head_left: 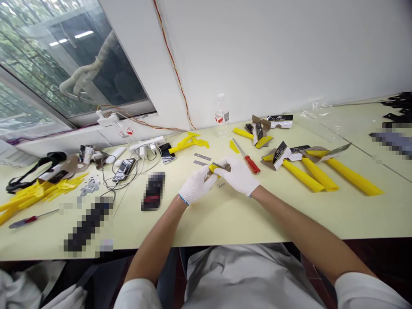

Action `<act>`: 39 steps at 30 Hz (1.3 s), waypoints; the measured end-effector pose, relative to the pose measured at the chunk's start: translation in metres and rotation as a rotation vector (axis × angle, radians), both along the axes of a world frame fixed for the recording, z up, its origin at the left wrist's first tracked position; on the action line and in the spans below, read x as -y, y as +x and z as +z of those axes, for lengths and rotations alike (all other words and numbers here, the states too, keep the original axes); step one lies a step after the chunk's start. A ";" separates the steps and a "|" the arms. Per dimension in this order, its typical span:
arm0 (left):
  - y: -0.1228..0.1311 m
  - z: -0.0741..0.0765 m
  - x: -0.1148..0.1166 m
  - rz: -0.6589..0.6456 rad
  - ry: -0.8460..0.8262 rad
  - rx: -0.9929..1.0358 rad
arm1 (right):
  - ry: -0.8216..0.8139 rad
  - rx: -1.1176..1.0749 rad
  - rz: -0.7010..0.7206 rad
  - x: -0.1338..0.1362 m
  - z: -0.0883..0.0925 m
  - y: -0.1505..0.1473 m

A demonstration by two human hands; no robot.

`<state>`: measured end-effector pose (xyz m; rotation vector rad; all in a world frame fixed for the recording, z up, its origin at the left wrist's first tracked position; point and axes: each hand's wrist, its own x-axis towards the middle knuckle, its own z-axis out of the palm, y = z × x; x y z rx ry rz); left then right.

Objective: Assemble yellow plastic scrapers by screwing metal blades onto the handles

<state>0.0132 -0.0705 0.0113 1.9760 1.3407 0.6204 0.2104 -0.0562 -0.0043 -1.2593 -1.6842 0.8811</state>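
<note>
In the head view, my left hand [198, 184] and my right hand [240, 177] wear white knitted gloves and meet above the table. Pinched between their fingers is a small yellow plastic piece [212, 168] with a grey metal blade against it; the fingers cover much of both. Several small screws [220, 185] lie on the table just below the hands. Two loose flat blades [201, 159] rest beyond my left hand. A red-handled screwdriver [251, 164] lies beyond my right hand, beside a yellow triangular piece [234, 146].
Yellow-handled scrapers [304, 176] in card sleeves lie to the right. Yellow handle parts [189, 143] and a water bottle [221, 116] are at the back. Cables, a power strip [146, 146], phones and more yellow parts [41, 189] crowd the left. Another person's gloved hand [69, 297] shows at lower left.
</note>
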 end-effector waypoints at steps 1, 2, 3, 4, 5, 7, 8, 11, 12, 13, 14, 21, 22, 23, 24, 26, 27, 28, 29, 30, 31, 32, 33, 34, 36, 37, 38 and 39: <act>-0.001 0.000 0.000 -0.004 0.002 -0.009 | 0.006 0.011 -0.004 0.000 0.000 0.000; -0.001 -0.001 -0.001 -0.008 0.003 -0.016 | 0.019 0.024 -0.012 0.001 0.000 0.000; -0.002 -0.002 -0.002 -0.009 0.002 -0.023 | 0.035 0.035 -0.021 0.001 -0.001 -0.001; -0.003 -0.003 -0.002 -0.008 0.002 -0.030 | 0.048 0.041 -0.029 0.001 -0.001 0.000; -0.003 -0.004 -0.003 -0.005 0.001 -0.033 | 0.050 0.041 -0.032 0.000 -0.002 0.000; -0.003 -0.006 -0.003 -0.002 -0.002 -0.023 | 0.015 0.023 -0.024 -0.002 -0.004 0.001; -0.003 -0.006 -0.003 -0.008 -0.007 -0.007 | -0.015 0.013 -0.013 -0.004 -0.005 0.002; -0.001 -0.006 -0.002 -0.031 -0.040 0.060 | -0.088 -0.009 0.014 -0.009 -0.008 0.004; 0.000 -0.006 -0.001 -0.035 -0.052 0.076 | -0.097 -0.016 0.025 -0.010 -0.009 0.004; 0.000 -0.005 -0.001 -0.034 -0.062 0.087 | -0.101 -0.022 0.040 -0.012 -0.009 0.005; 0.000 -0.003 -0.001 -0.026 -0.072 0.093 | -0.101 -0.028 0.057 -0.013 -0.009 0.005; -0.004 0.005 -0.007 0.155 -0.092 0.155 | 0.187 0.401 -0.208 -0.032 -0.004 0.041; -0.005 0.006 -0.009 0.179 -0.086 0.160 | 0.173 0.553 -0.291 -0.035 -0.005 0.048; -0.006 0.007 -0.011 0.205 -0.079 0.161 | 0.125 0.699 -0.351 -0.037 -0.005 0.055; -0.008 0.007 -0.013 0.229 -0.072 0.160 | 0.049 0.821 -0.382 -0.038 -0.007 0.060; -0.011 0.007 -0.016 0.265 -0.067 0.154 | -0.125 0.959 -0.379 -0.041 -0.010 0.068; -0.013 0.006 -0.018 0.279 -0.068 0.154 | -0.207 0.975 -0.358 -0.042 -0.011 0.070; -0.015 0.005 -0.020 0.292 -0.066 0.155 | -0.273 0.970 -0.336 -0.043 -0.012 0.072; -0.017 0.004 -0.021 0.305 -0.064 0.156 | -0.317 0.953 -0.324 -0.044 -0.012 0.074; -0.019 0.003 -0.023 0.319 -0.058 0.158 | -0.334 0.930 -0.325 -0.044 -0.012 0.075; -0.020 0.002 -0.024 0.332 -0.052 0.160 | -0.330 0.903 -0.337 -0.044 -0.011 0.076; -0.022 0.001 -0.025 0.344 -0.044 0.162 | -0.315 0.862 -0.343 -0.042 -0.011 0.077; -0.023 0.001 -0.026 0.354 -0.038 0.165 | -0.290 0.797 -0.335 -0.039 -0.011 0.079; -0.024 0.000 -0.027 0.364 -0.033 0.168 | -0.259 0.713 -0.310 -0.035 -0.012 0.079; -0.026 -0.001 -0.029 0.385 -0.026 0.174 | -0.184 0.512 -0.168 -0.024 -0.019 0.080; -0.026 -0.002 -0.029 0.397 -0.023 0.176 | -0.120 0.442 -0.085 -0.018 -0.024 0.079; -0.027 -0.002 -0.030 0.409 -0.020 0.176 | -0.044 0.427 -0.033 -0.013 -0.030 0.077; -0.028 -0.003 -0.030 0.420 -0.018 0.175 | 0.011 0.434 -0.006 -0.008 -0.036 0.075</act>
